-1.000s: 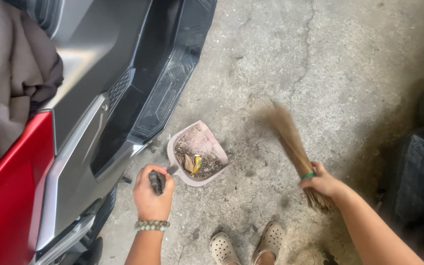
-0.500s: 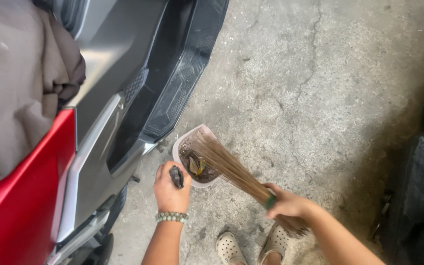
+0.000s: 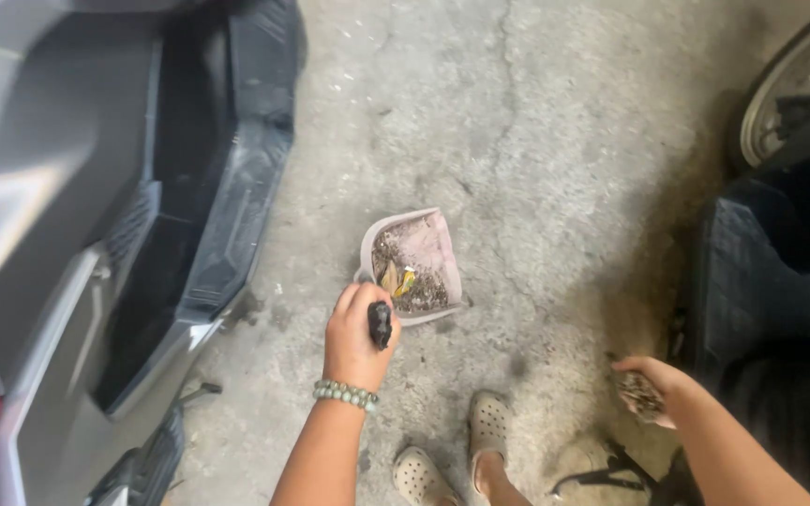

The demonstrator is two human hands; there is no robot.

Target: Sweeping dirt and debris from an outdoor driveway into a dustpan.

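1. Left hand [image 3: 356, 339] closed round the dark handle [image 3: 381, 324] of a pinkish dustpan [image 3: 414, 265]; beaded bracelet [image 3: 346, 394] on the wrist.
2. Dustpan sits on the concrete floor [image 3: 536, 141], just right of a grey scooter [image 3: 96, 215]; grit and a yellow scrap [image 3: 405, 280] inside.
3. Right hand [image 3: 651, 389] gripping the butt of a stick broom [image 3: 638, 394]; bristles blurred, extent unclear.
4. Pale clogs [image 3: 489, 424] below the dustpan; second dark vehicle [image 3: 780, 272] on the right.
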